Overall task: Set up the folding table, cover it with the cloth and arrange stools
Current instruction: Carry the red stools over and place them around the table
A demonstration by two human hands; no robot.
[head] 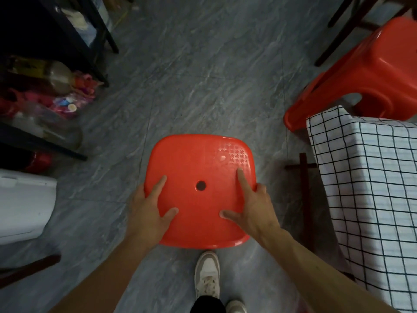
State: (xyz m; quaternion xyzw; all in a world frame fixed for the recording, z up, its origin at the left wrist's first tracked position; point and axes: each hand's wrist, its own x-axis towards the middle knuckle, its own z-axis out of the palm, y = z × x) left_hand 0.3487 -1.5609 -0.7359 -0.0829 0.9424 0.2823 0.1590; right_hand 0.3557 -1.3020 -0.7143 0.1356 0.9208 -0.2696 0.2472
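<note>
A red plastic stool (194, 163) is seen from above in the middle of the view, its seat with a small round hole. My left hand (149, 208) grips its left edge, thumb and forefinger lying on the seat. My right hand (252, 204) grips the right edge the same way. At the right stands the table under a white cloth with a black grid (370, 177), which hangs down its side. A second red stool (361, 73) stands beyond the table's far corner.
A dark shelf rack (74, 37) with bottles and pink bags fills the left. A white container (22, 204) sits at lower left. A dark wooden table leg (303, 168) shows beside the cloth. Grey marble floor (191, 75) lies ahead. My white shoe (206, 274) is below the stool.
</note>
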